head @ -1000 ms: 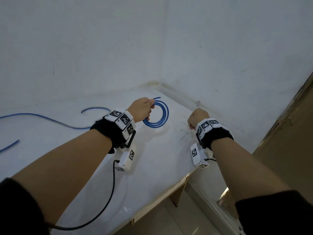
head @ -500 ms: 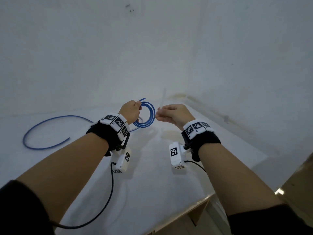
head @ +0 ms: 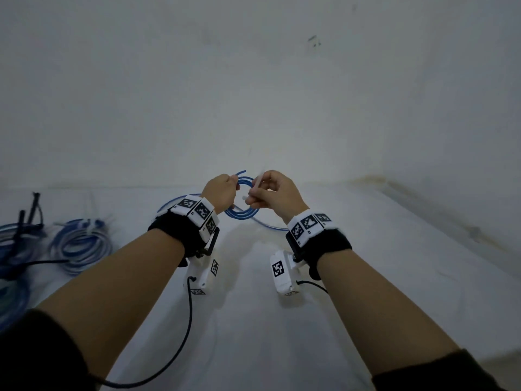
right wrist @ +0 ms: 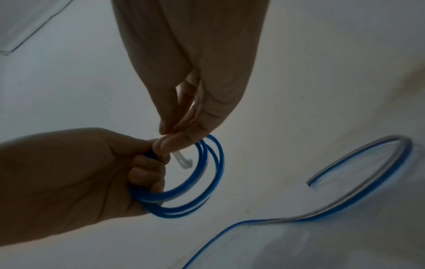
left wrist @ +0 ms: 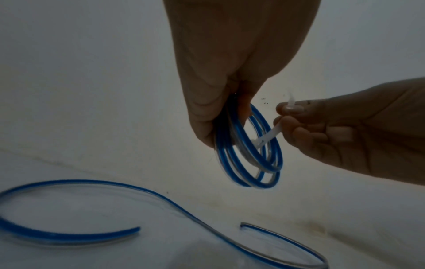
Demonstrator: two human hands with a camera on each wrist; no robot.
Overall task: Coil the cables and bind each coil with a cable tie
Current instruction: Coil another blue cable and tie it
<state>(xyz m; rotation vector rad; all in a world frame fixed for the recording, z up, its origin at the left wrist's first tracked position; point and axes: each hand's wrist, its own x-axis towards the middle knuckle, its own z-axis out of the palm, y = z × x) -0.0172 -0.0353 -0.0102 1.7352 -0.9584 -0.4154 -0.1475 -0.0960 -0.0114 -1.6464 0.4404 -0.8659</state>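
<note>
1. Risk, coil springing open: the small coil of blue-and-clear cable (left wrist: pixel 250 158) hangs above the white desk (head: pixel 366 277), held on one side only. The turns already splay apart at the bottom of the ring in the left wrist view. If the grip slackens while the tie goes round, the stiff cable will likely unwind.
2. Risk, partial binding: the translucent white plastic cable tie (left wrist: pixel 268 137) has its end inside the ring. With the turns fanned out, it could pass around some strands and miss one.
3. Risk, dropped or misfed tie: it is thin, and held near the middle by fingertips. Feeding the tail into the head looks fiddly with both hands occupied.
4. Risk, snagging: a loose length of blue-and-clear cable (right wrist: pixel 345 211) lies on the desk just below the hands; whether it joins the coil I cannot tell.
5. Left hand (head: pixel 221 190): clenched round the coil's left side, fingers curled through the ring, thumb on top.
6. Right hand (head: pixel 275 193): thumb and fingertips (right wrist: pixel 174 143) pinch the tie, the other fingers loosely curled. It sits just beside the left hand; whether they touch is unclear.
7. Bound blue cable coils (head: pixel 81 244) lie at the desk's far left, well apart.
</note>
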